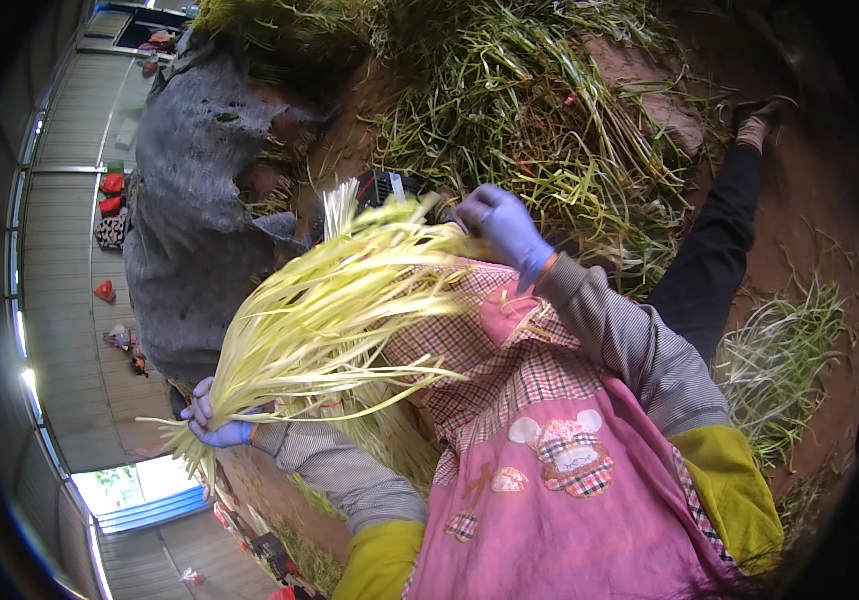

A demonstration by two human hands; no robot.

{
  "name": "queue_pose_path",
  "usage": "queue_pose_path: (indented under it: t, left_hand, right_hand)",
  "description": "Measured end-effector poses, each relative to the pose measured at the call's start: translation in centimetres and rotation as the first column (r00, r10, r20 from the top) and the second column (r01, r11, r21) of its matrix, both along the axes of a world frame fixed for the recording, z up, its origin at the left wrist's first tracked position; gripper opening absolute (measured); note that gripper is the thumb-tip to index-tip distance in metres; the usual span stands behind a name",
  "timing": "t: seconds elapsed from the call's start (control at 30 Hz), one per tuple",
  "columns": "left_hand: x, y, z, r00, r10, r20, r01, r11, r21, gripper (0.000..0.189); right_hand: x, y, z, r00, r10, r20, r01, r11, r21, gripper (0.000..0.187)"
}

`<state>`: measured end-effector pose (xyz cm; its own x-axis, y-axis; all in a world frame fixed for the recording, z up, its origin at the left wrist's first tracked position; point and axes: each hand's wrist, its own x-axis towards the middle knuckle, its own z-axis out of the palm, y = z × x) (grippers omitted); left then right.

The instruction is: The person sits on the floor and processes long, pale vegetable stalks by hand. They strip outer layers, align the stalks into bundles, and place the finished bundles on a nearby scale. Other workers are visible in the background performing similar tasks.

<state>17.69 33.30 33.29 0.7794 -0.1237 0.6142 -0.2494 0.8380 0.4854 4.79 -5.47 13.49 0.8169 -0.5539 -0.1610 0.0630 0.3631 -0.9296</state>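
My left hand (219, 420), in a purple glove, grips a thick bunch of pale yellow blanched garlic chives (317, 307) near its stalk ends. The long leaves fan out from that fist, up and across my lap. Close to their far tips is my right hand (500, 225), also gloved, with its fingers curled. Whether it pinches any leaves is blurred and cannot be told. A pink apron (534, 435) with checked trim covers my lap below the bunch. More pale chives (384, 427) lie beneath my left forearm, partly hidden by it.
Loose green leaves (519, 127) are heaped on the ground ahead. A grey cloth (181, 225) covers a mound at the left, near a black plastic object (380, 187). A leg in dark trousers (707, 247) stretches out at the right, beside another leaf pile (782, 367).
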Motion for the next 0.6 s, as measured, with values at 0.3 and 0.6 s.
queue_pose_path:
  t: [0.3, 0.6]
  left_hand:
    - [0.3, 3.9, -3.2, 0.975, 0.103, -0.196, -0.091, 0.993, 0.069, 0.024]
    - [0.3, 5.0, -3.6, 0.935, 0.226, -0.275, -0.220, 0.974, 0.053, 0.022]
  right_hand:
    - [-6.3, -10.4, -10.4, 0.929, -0.354, -0.108, 0.364, 0.927, 0.094, 0.020]
    - [-6.3, -8.2, -11.8, 0.948, -0.234, -0.215, 0.195, 0.963, -0.186, 0.019]
